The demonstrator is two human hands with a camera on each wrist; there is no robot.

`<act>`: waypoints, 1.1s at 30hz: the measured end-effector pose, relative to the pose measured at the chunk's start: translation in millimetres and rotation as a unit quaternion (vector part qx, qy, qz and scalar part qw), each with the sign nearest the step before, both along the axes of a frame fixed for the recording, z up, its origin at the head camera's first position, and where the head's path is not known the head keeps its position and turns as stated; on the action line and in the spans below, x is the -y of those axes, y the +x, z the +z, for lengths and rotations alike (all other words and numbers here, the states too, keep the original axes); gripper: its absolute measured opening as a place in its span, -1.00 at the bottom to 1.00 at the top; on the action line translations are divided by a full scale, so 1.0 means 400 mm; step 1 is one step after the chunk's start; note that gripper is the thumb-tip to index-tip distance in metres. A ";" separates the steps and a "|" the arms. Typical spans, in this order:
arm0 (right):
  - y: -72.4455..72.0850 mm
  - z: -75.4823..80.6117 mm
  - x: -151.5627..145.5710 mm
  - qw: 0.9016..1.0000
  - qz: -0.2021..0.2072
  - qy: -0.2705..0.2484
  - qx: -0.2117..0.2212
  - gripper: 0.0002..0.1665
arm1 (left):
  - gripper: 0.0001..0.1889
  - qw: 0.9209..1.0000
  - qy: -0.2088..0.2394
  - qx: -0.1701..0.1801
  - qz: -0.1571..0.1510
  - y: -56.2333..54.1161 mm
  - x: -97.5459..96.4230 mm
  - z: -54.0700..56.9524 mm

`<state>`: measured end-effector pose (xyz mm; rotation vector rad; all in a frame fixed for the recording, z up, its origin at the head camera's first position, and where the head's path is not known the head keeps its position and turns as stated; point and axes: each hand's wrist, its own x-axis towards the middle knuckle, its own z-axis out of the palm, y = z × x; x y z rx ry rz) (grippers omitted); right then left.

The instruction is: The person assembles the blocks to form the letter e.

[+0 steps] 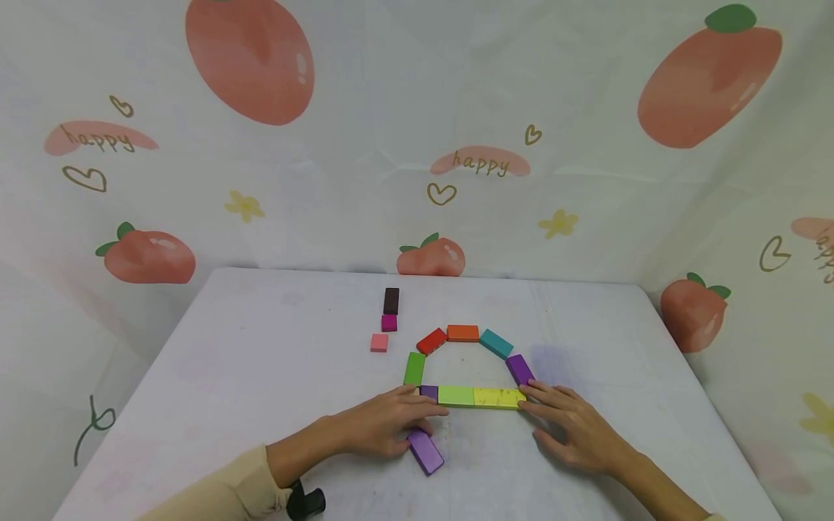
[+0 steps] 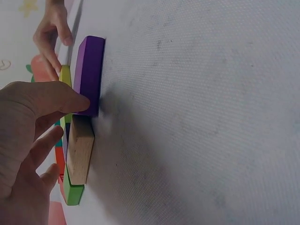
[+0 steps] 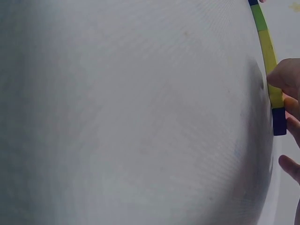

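My left hand [image 1: 391, 420] pinches one end of a light purple block [image 1: 426, 454] between thumb and finger, in front of a row of blocks. Under that hand, a plain wooden block [image 2: 79, 152] is mostly hidden in the head view. Beside it in the row come a short dark purple block [image 1: 428, 391], a light green block [image 1: 456, 396] and a yellow block [image 1: 498, 398]. With fingers extended, my right hand [image 1: 576, 427] touches the yellow block's right end, close to a purple block [image 1: 519, 369].
Behind the row, green [image 1: 414, 369], red [image 1: 431, 341], orange [image 1: 463, 333] and teal [image 1: 496, 344] blocks form an arch with the purple one. Farther left lie pink [image 1: 379, 343], magenta [image 1: 389, 323] and black [image 1: 392, 300] blocks. A patterned curtain [image 1: 365, 145] hangs behind the white table [image 1: 260, 362].
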<state>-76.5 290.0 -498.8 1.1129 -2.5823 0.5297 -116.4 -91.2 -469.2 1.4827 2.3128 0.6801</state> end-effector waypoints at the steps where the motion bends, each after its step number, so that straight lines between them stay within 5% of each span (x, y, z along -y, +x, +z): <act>1: 0.000 0.000 0.000 1.000 0.000 0.000 -0.001 -0.34 | -0.30 1.000 0.000 0.001 0.000 0.000 0.000 0.000; 26: 0.002 -0.001 0.001 1.000 -0.007 -0.006 0.002 -0.33 | -0.30 1.000 -0.002 -0.007 0.006 0.003 0.003 0.003; 33: 0.002 -0.003 0.000 1.000 -0.008 -0.005 0.003 -0.34 | -0.26 0.999 0.003 0.036 0.018 -0.002 0.006 0.009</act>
